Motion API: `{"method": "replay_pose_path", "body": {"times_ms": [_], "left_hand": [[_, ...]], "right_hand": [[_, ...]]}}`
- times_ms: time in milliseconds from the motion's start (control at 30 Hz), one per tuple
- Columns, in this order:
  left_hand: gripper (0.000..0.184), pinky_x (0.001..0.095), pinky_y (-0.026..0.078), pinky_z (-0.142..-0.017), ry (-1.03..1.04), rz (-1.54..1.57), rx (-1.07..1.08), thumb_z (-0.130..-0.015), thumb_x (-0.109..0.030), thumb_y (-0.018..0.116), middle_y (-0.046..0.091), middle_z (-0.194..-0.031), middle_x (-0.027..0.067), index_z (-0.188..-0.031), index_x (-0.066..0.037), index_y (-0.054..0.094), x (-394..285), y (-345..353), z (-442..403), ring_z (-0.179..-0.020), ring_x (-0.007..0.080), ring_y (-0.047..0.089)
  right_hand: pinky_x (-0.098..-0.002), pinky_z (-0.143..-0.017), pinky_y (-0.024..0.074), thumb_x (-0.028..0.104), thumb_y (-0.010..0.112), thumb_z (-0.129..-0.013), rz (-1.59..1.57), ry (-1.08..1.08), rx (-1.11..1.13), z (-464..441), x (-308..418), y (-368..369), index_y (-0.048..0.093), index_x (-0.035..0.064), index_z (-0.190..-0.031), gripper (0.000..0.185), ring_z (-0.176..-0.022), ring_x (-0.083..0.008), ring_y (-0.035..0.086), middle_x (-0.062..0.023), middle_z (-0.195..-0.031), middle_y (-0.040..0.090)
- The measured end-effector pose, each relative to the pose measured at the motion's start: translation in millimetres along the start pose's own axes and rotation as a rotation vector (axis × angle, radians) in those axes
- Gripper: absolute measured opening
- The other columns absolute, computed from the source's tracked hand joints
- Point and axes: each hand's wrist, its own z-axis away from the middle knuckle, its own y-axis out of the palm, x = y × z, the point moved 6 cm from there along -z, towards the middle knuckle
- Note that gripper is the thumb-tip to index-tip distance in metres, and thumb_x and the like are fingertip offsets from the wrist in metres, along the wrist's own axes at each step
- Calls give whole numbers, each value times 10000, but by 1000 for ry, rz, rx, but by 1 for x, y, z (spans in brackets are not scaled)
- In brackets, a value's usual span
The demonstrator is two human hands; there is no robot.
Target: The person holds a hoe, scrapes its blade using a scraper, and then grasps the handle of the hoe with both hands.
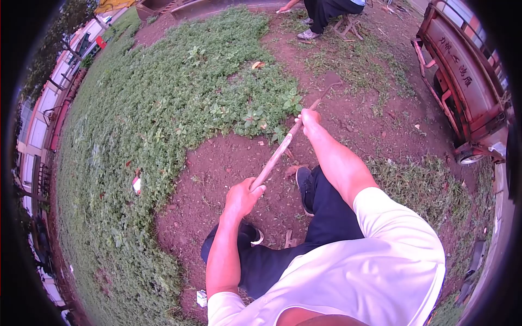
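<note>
A long wooden-handled hoe [278, 153] slants from the middle of the head view up to the right. My left hand [242, 198] is closed around the near end of its handle. Farther along, my right hand [310, 120] grips the same handle. The thin metal head at the far end lies low over bare soil [375, 136], and its exact shape is hard to make out. Low green plants [179, 92] grow thickly to the left of the handle, bordering the brown soil around my feet.
At the top, another person [331, 11] sits on a low stool [348, 26], one hand near the ground. A red three-wheeled cart [462, 70] stands at the right. Pulled weeds [424, 185] lie scattered on the soil. A small white box [202, 298] is beside my left arm.
</note>
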Motion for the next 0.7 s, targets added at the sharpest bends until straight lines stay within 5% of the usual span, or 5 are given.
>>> {"method": "replay_pose_path", "body": {"times_ms": [700], "left_hand": [[484, 434, 526, -859, 1, 2, 8, -909, -407, 705, 736, -980, 186, -1250, -64, 686, 3, 2, -2, -952, 340, 718]], "right_hand": [[-379, -522, 580, 140, 532, -957, 21, -3, 17, -3, -1, 0, 577, -39, -1215, 318, -660, -224, 687, -101, -870, 656]]}}
